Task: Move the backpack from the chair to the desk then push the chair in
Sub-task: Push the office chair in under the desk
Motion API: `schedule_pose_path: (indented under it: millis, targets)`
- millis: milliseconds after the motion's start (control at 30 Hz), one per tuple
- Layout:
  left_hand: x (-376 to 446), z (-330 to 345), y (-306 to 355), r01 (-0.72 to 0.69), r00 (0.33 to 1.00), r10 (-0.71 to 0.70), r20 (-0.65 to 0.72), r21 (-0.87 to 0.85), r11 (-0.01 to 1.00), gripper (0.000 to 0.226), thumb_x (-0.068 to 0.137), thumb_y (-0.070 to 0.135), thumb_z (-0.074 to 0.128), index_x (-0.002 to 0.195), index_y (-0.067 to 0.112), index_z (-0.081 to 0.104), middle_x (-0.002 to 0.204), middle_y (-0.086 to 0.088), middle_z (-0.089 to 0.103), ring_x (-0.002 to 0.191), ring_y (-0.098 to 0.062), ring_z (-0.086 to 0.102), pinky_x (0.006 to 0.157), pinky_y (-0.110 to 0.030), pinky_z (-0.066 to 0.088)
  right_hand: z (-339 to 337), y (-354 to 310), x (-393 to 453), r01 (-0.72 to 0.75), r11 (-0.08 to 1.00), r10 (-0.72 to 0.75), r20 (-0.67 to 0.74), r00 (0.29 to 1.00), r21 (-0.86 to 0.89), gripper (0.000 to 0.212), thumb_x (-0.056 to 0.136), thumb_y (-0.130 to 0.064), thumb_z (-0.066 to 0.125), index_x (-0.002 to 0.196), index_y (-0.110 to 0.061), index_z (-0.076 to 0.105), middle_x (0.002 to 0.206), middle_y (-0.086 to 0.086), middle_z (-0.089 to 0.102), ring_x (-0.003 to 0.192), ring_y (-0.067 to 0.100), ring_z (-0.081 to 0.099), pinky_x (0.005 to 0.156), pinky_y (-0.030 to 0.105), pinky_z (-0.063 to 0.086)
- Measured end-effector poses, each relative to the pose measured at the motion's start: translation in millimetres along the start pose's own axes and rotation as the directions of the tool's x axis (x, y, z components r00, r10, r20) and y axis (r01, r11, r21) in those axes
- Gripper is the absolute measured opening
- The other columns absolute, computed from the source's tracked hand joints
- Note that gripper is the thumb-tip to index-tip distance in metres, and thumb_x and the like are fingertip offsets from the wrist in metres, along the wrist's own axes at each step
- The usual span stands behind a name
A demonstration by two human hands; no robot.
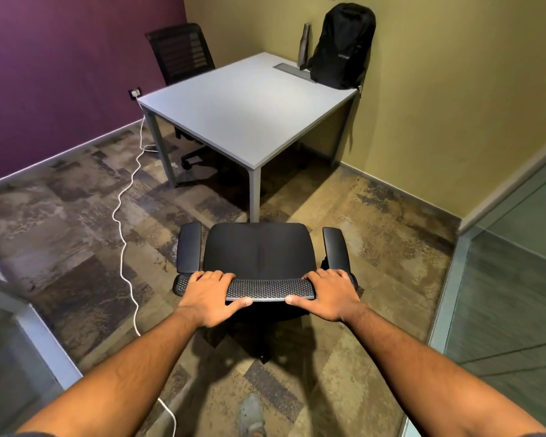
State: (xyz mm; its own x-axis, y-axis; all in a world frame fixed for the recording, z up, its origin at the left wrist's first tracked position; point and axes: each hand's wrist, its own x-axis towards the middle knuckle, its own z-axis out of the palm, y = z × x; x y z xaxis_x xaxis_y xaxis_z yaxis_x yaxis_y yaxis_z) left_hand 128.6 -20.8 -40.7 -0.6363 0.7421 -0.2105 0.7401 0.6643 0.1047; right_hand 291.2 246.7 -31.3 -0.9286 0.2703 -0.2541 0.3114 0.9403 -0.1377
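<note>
Bare forearms, dark short sleeves (29, 434), grey shoe (251, 416)

The backpack (341, 45) is black with pale lettering. The desk (234, 111) is light grey, with grey legs. The chair (260, 250) is black, its top edge a dotted mesh. Walls are purple and olive-yellow. The carpet (76, 222) is mottled brown, grey and tan patches. A white cable (130, 187) crosses it.
</note>
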Motion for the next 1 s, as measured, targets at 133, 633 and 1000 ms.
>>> schedule_pose_path:
  millis: [133, 633, 1000]
  targets:
    - [-20, 7, 18, -0.029, 1.0, 0.029, 0.003, 0.024, 0.999, 0.104, 0.075, 0.096, 0.006, 0.145, 0.028, 0.044, 0.137, -0.001, 0.058, 0.128, -0.023, 0.05, 0.111, -0.044, 0.031, 6, 4, -32, -0.012, 1.0, 0.012, 0.006, 1.0, 0.01, 0.106, 0.072, -0.105, 0.022, 0.136, -0.029, 0.059, 0.132, -0.004, 0.064, 0.125, 0.021, 0.056, 0.113, 0.048, 0.032]
    - [-47, 2, 53, -0.204, 0.97, 0.194, 0.147, 0.058, 0.977, 0.086, 0.084, 0.087, 0.012, 0.152, 0.039, 0.03, 0.152, 0.0, 0.045, 0.15, -0.029, 0.024, 0.124, -0.052, 0.005, 25, 7, -109, -0.124, 0.991, 0.126, -0.049, 0.991, 0.055, 0.104, 0.072, -0.104, 0.021, 0.133, -0.029, 0.061, 0.129, -0.005, 0.065, 0.124, 0.021, 0.057, 0.111, 0.046, 0.033]
    - [-3, -14, 41, -0.338, 0.923, 0.316, 0.218, 0.071, 0.938, 0.081, 0.085, 0.086, 0.016, 0.152, 0.042, 0.029, 0.149, 0.002, 0.047, 0.139, -0.021, 0.039, 0.113, -0.046, 0.026, 27, 3, -106, -0.251, 0.965, 0.258, -0.113, 0.96, 0.071, 0.104, 0.071, -0.106, 0.018, 0.128, -0.031, 0.063, 0.121, -0.008, 0.067, 0.12, 0.017, 0.058, 0.108, 0.044, 0.034]
